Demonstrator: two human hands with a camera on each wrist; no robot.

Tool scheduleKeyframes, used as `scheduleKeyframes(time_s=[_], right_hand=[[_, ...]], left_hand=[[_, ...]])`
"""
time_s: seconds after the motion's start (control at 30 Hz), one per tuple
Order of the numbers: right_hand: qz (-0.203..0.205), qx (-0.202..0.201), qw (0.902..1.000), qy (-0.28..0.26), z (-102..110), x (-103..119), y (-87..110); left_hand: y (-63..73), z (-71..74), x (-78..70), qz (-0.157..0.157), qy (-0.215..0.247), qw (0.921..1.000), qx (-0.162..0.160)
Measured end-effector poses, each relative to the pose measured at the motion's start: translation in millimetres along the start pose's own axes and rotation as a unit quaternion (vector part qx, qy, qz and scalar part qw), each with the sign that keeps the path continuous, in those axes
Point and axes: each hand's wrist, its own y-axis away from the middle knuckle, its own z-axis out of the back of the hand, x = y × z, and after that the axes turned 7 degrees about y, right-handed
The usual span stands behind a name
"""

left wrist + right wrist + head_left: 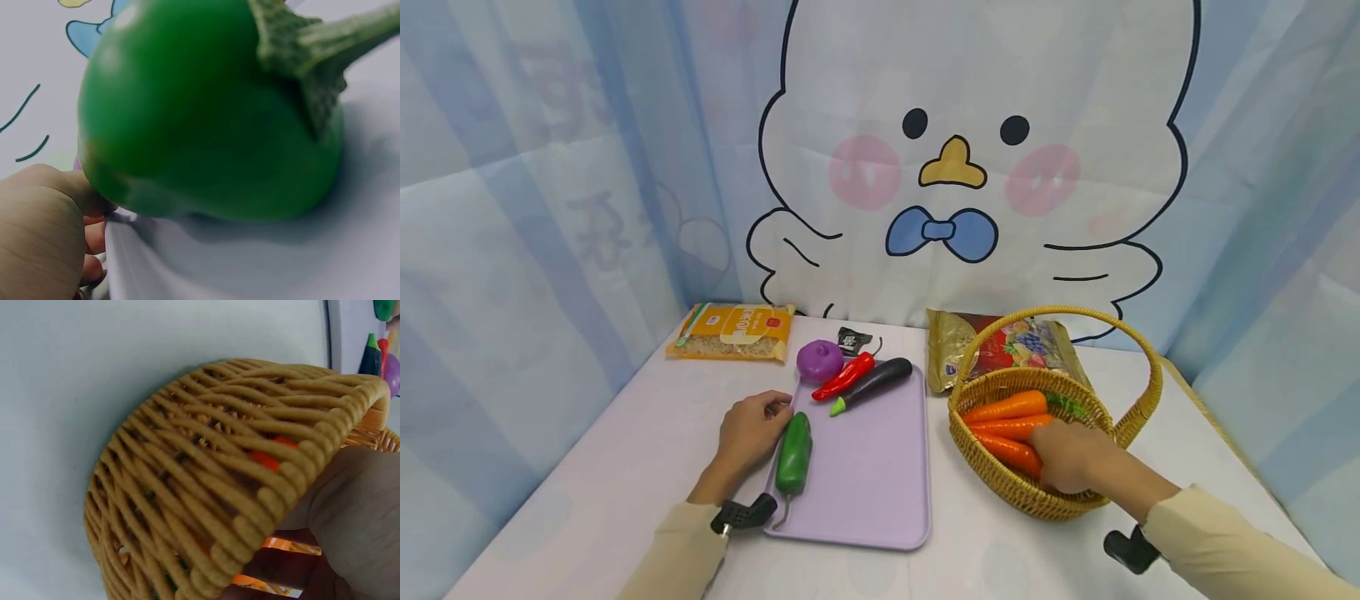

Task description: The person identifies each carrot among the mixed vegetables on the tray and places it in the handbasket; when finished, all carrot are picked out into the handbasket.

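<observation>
My left hand [754, 432] is at the left edge of a lilac tray [865, 467], its thumb and fingers pinching the rim in the left wrist view. Close beside it, a long green pepper [794, 454] lies on the tray and fills much of that view. My right hand [1067, 454] reaches into a wicker basket [1000, 487], its fingers curled around the end of a carrot [1006, 454]; the fingertips are hidden. Other orange carrots [1011, 407] lie alongside. The basket's woven wall [200, 469] covers part of this hand's work in the right wrist view.
A purple onion [820, 362], red chili peppers [844, 377] and an eggplant [880, 380] lie at the tray's far end. Behind are a yellow grain packet [730, 332], a small black packet [853, 340] and a gold-red bag [1007, 346]. The basket's handle [1138, 417] arches high.
</observation>
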Motion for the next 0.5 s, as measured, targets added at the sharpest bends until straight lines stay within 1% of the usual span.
scheduleKeyframes(time_s=[0.13, 0.27, 0.4, 0.5], right_hand=[[0.003, -0.017, 0.9998, 0.013, -1.0, -0.5, 0.8], [0.013, -0.018, 0.9988, 0.043, -1.4, 0.6, 1.4], [0.026, -0.012, 0.9982, 0.052, -0.8, 3.1, 1.2], [0.032, -0.016, 0.9987, 0.037, 0.5, 2.0, 0.5]], left_hand=[[-0.3, 0.8, -0.5, 0.008, 0.001, 1.0, 0.002], [-0.5, 2.2, -1.3, 0.026, 0.012, 0.9996, 0.002], [0.8, 5.8, -1.7, 0.045, 0.044, 0.998, -0.007], [2.3, 9.7, -2.7, 0.049, 0.078, 0.9957, -0.013]])
